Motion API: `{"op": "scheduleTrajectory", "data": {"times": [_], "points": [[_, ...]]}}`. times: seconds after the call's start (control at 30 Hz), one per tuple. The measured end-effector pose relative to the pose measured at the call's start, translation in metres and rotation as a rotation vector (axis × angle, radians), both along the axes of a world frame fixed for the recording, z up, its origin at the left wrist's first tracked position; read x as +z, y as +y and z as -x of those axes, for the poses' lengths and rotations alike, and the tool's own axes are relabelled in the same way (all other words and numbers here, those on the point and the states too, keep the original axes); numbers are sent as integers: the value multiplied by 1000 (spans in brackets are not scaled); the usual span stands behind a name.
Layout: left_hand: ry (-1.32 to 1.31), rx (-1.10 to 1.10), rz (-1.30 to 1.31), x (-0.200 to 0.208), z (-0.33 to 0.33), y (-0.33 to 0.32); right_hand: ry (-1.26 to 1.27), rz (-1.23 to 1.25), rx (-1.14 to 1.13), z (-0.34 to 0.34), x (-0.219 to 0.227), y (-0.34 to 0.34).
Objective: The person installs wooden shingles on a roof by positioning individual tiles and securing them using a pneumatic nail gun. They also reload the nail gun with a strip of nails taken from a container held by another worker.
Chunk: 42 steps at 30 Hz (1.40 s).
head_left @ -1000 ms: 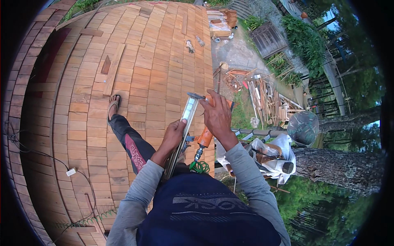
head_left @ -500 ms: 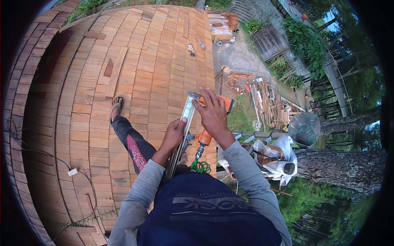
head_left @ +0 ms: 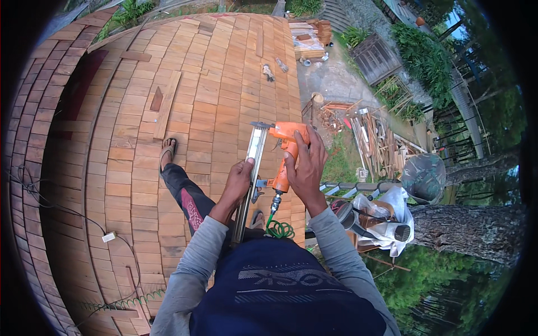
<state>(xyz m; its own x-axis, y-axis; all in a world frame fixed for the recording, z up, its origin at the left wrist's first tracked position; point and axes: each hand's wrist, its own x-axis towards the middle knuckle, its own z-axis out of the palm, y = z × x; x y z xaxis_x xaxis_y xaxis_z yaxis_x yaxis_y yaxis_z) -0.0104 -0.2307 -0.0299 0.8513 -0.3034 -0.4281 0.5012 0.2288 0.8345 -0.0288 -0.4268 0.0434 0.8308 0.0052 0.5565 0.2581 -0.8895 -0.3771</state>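
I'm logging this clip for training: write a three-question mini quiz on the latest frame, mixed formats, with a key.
1. Multiple choice. Which hand is wrapped around the silver magazine?
A) The right
B) The left
C) Neither

2. True or false. The orange nailer is lying loose on the roof.

3. Fill in the blank. The coiled hose joined to the nailer is coloured ____.

Key:
1. B: the left hand grips the magazine, while the right hand is at the nailer's orange body.
2. False: it is held up by the magazine.
3. Green.
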Motion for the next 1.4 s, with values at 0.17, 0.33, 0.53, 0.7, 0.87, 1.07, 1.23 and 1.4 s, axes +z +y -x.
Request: {"op": "scheduleTrajectory", "data": {"times": [0.17, 0.33, 0.53, 0.7, 0.87, 1.07, 1.23, 1.4], "points": [[39, 12, 5, 4, -13, -1, 49, -9, -40, 3, -6, -16], [0, -10, -15, -10, -13, 2, 78, 221, 118, -23, 11, -2], [-2, -58, 3, 3, 0, -12, 190, 316, 126, -41, -4, 12], [-4, -46, -16, 4, 0, -11, 219, 310, 145, -44, -5, 16], [-18, -35, -19, 0, -2, -6, 93, 150, 89, -35, 5, 9], [-16, 0, 26, -9, -15, -19, 97, -456, -103, -1, -19, -30], [84, 64, 149, -11, -22, -43, 529, -799, -44, -24, -25, -35], [100, 96, 158, -23, -12, -53, 530, -672, -92, -23, -38, -34]]}}
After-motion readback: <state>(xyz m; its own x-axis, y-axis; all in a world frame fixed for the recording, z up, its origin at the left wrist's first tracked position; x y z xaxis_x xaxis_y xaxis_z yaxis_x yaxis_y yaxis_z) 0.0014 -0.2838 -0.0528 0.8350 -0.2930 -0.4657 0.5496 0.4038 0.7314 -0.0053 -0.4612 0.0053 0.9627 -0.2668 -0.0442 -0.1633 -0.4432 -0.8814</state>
